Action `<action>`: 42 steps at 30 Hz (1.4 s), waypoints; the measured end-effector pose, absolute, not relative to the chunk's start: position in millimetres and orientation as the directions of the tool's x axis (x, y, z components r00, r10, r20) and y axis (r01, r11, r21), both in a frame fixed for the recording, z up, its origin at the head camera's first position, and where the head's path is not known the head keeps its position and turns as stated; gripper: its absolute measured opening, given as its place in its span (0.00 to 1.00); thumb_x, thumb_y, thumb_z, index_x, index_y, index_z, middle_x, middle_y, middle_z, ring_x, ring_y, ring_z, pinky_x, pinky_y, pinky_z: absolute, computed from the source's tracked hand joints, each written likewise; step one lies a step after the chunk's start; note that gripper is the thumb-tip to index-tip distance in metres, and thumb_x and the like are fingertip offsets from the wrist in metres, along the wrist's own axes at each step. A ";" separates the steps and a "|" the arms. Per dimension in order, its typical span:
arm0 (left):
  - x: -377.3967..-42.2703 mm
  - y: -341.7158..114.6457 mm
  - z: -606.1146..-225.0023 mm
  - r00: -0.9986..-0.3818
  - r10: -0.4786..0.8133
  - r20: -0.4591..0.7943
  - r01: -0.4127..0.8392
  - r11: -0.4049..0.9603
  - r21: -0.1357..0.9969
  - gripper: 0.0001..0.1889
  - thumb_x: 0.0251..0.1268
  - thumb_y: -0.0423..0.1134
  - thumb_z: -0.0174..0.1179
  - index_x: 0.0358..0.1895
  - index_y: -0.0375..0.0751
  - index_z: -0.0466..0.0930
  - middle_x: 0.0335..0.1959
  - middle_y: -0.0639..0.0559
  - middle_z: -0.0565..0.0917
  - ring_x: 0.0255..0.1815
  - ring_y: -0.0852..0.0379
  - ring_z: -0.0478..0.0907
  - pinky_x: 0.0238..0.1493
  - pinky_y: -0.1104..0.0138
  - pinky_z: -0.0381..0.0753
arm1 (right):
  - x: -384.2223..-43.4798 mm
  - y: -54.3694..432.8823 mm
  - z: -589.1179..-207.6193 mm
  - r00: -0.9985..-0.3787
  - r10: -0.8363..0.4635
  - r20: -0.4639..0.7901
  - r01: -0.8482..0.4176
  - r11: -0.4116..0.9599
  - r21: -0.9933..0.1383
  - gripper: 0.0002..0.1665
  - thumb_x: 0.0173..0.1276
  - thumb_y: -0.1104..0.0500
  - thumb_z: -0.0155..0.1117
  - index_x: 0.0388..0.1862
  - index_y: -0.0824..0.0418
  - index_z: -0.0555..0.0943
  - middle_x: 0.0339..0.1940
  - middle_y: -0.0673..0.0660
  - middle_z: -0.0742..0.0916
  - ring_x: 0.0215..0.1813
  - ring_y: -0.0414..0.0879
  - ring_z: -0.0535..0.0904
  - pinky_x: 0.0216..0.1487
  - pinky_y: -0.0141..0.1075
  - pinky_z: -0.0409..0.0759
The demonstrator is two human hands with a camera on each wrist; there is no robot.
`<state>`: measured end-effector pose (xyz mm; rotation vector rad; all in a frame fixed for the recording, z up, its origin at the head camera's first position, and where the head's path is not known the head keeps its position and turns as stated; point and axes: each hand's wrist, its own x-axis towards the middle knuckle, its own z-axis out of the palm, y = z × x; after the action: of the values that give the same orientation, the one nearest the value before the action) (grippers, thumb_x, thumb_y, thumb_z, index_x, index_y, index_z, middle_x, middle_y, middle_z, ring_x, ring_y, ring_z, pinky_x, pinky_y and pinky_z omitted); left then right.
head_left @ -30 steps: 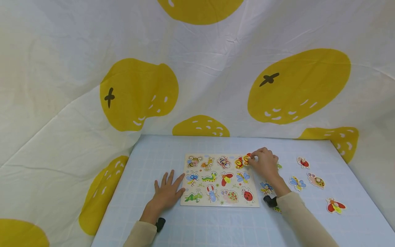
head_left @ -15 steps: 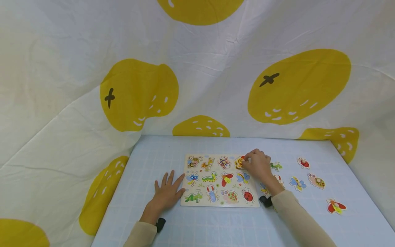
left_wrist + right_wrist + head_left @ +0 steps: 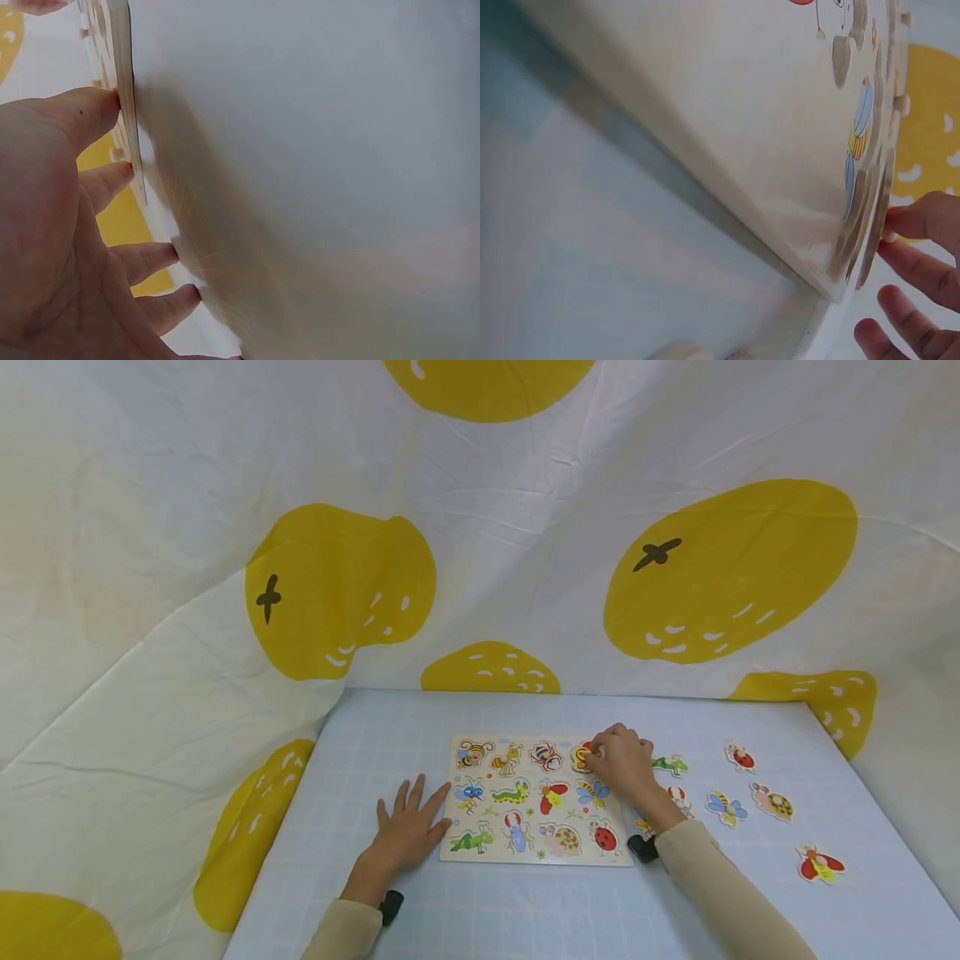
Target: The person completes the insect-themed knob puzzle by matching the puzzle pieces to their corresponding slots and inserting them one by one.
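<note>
One left hand (image 3: pixel 405 835), fingers spread and straight, is touching the left edge of a pale wooden rectangular board (image 3: pixel 735 112) printed with colourful insects, probably bracing it from sliding on the pale blue checked table (image 3: pixel 525 910). Right hand (image 3: pixel 626 764) is pinching a small pale knob (image 3: pixel 889 236) on a red-and-yellow butterfly-shaped wooden piece (image 3: pixel 581 757) at the board's far right corner; knob grip is likely keeping fingertips clear of the outline. Piece is looking thin, flat, brightly coloured, bare wood showing along its edge; fingers are hiding part. Whether it's lying flush, can't tell. Green grasshopper-shaped piece (image 3: pixel 669 765) is lying just right of the board.
</note>
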<state>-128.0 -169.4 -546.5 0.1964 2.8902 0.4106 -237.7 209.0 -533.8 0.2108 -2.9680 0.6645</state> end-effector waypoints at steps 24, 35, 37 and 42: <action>-128.5 -168.9 -546.1 -0.968 0.156 -0.197 0.096 0.954 0.283 0.33 0.75 0.57 0.54 0.79 0.58 0.58 0.81 0.38 0.49 0.79 0.32 0.40 0.67 0.27 0.37 | -238.2 205.6 -534.0 -0.986 -0.132 0.104 -0.162 0.911 -0.380 0.07 0.65 0.53 0.71 0.32 0.56 0.87 0.45 0.60 0.82 0.49 0.58 0.75 0.54 0.66 0.63; -128.7 -168.8 -545.5 -0.967 0.157 -0.201 0.097 0.954 0.283 0.33 0.75 0.57 0.53 0.79 0.58 0.58 0.81 0.38 0.48 0.79 0.32 0.40 0.67 0.27 0.37 | -239.8 205.5 -536.0 -0.988 -0.133 0.076 -0.151 0.917 -0.368 0.09 0.66 0.51 0.71 0.35 0.55 0.87 0.45 0.60 0.82 0.49 0.58 0.75 0.53 0.66 0.64; -128.4 -168.7 -544.9 -0.967 0.158 -0.200 0.098 0.955 0.280 0.33 0.75 0.57 0.53 0.79 0.58 0.58 0.81 0.38 0.48 0.79 0.32 0.40 0.67 0.27 0.37 | -239.9 205.3 -535.7 -0.988 -0.133 0.073 -0.151 0.918 -0.367 0.09 0.66 0.51 0.71 0.36 0.55 0.87 0.45 0.60 0.82 0.49 0.58 0.75 0.53 0.66 0.64; -128.1 -168.8 -544.8 -0.968 0.159 -0.196 0.098 0.953 0.287 0.33 0.75 0.57 0.54 0.79 0.57 0.59 0.80 0.37 0.49 0.79 0.32 0.40 0.66 0.27 0.37 | -240.0 205.4 -534.6 -0.988 -0.139 0.062 -0.152 0.919 -0.363 0.09 0.66 0.51 0.71 0.37 0.56 0.87 0.46 0.61 0.83 0.50 0.59 0.76 0.54 0.66 0.64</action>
<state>-128.1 -168.8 -544.8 0.1926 2.8877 0.4076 -240.0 205.4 -534.6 0.2314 -3.0430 0.5793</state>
